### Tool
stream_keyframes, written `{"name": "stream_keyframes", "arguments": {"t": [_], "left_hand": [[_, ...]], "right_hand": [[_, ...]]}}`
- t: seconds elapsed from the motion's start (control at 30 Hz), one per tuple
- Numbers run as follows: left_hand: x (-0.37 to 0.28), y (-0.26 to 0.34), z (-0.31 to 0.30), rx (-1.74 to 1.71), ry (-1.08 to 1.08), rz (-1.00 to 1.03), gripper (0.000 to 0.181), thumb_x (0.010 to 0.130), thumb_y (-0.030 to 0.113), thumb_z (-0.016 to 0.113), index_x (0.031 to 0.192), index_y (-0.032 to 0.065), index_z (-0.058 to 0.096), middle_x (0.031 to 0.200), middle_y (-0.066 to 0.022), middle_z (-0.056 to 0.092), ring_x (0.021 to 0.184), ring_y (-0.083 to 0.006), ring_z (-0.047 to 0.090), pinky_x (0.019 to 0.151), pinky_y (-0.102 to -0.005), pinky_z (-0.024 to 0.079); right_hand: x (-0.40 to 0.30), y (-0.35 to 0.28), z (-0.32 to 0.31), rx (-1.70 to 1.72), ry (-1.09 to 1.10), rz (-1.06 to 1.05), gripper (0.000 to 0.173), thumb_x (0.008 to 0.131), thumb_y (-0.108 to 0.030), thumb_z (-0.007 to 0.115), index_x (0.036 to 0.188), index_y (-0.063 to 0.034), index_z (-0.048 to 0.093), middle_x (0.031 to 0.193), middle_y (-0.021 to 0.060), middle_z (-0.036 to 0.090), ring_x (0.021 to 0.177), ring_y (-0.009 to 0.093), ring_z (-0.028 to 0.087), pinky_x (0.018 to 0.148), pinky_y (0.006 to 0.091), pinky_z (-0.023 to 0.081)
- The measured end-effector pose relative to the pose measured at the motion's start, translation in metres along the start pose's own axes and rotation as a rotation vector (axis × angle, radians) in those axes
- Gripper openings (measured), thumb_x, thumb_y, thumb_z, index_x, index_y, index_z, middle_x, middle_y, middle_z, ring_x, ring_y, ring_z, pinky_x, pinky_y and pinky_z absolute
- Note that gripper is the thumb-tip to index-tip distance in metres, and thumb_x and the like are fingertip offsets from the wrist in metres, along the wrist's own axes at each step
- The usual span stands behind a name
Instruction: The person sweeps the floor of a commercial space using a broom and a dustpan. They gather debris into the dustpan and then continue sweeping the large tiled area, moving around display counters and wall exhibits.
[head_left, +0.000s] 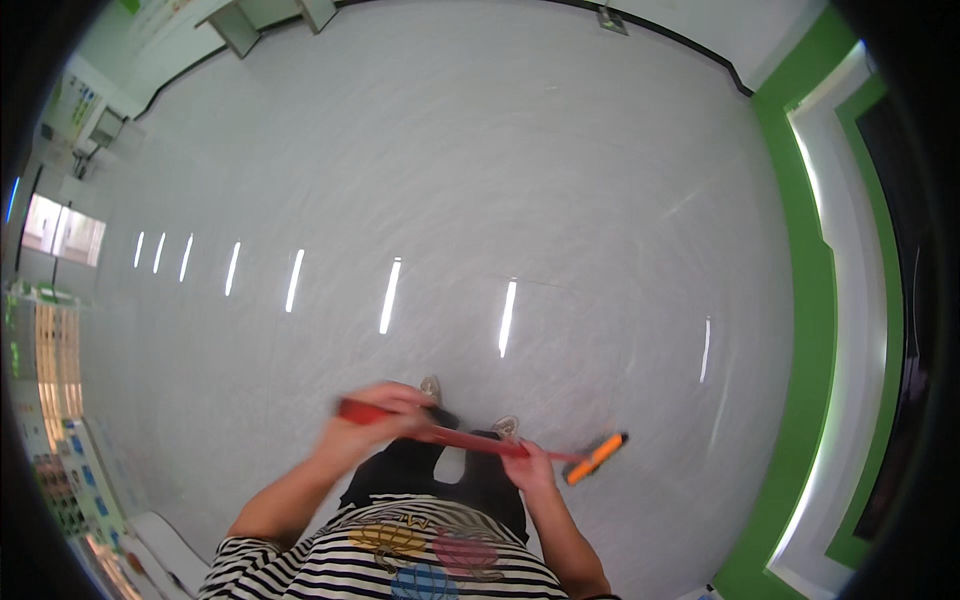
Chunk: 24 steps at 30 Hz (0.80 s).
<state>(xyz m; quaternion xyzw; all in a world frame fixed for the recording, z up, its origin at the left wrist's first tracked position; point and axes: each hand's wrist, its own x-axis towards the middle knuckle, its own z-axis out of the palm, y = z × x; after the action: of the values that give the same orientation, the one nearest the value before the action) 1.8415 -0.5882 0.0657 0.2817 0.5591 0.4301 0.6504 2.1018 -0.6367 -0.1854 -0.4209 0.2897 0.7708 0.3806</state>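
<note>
A long-handled floor broom or mop slants across in front of my legs; which of the two I cannot tell. My left hand, blurred, is closed around the upper part of its red handle. Lower down, my right hand grips the same handle. The orange head, with dark ends, is at the floor to the right of my feet. A dark blurred patch beside my left fingers is too unclear to name.
Glossy grey floor spreads ahead, reflecting ceiling lights. A green-trimmed wall with lit strips runs along the right. White desk panels stand at the far left, and shelving lines the left edge. My shoes are below the handle.
</note>
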Motion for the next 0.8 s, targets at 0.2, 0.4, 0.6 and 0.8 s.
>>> {"name": "stream_keyframes", "arguments": {"t": [0.2, 0.4, 0.6, 0.8], "left_hand": [[0.056, -0.138, 0.006, -0.033, -0.461, -0.253, 0.02, 0.08, 0.01, 0.061, 0.098, 0.0025, 0.058, 0.096, -0.0043, 0.059, 0.093, -0.0106, 0.054, 0.085, -0.0235, 0.042], [0.084, -0.033, -0.075, 0.041, -0.366, -0.131, 0.018, 0.077, 0.002, 0.061, 0.094, -0.0007, 0.059, 0.092, -0.0081, 0.059, 0.086, -0.0151, 0.058, 0.076, -0.0257, 0.048], [0.029, 0.142, -0.136, 0.333, 0.003, 0.396, 0.018, 0.064, 0.006, 0.067, 0.079, -0.0048, 0.063, 0.069, -0.0146, 0.06, 0.06, -0.0185, 0.058, 0.056, -0.0264, 0.047], [0.019, 0.171, -0.116, 0.901, 0.022, 0.819, 0.02, 0.059, 0.014, 0.067, 0.074, 0.0015, 0.061, 0.057, -0.0076, 0.058, 0.054, -0.0193, 0.058, 0.066, -0.0355, 0.049]], "right_hand": [[0.065, -0.031, -0.157, 0.035, 0.405, -0.168, 0.013, 0.072, 0.002, 0.05, 0.084, 0.0021, 0.051, 0.086, 0.0139, 0.056, 0.083, 0.028, 0.056, 0.081, 0.0405, 0.047], [0.138, 0.029, -0.045, 0.057, 0.06, -0.025, 0.012, 0.077, 0.001, 0.049, 0.088, 0.0072, 0.052, 0.092, 0.0168, 0.057, 0.09, 0.029, 0.055, 0.087, 0.0379, 0.044], [0.138, 0.137, 0.218, -0.31, -0.507, 0.003, 0.01, 0.081, -0.004, 0.05, 0.083, 0.0049, 0.052, 0.084, 0.0131, 0.054, 0.088, 0.021, 0.053, 0.085, 0.0304, 0.042], [0.164, 0.179, 0.367, -0.18, -0.483, 0.352, 0.009, 0.076, 0.006, 0.049, 0.081, 0.0108, 0.044, 0.085, 0.0188, 0.049, 0.073, 0.02, 0.052, 0.07, 0.0276, 0.048]]}}
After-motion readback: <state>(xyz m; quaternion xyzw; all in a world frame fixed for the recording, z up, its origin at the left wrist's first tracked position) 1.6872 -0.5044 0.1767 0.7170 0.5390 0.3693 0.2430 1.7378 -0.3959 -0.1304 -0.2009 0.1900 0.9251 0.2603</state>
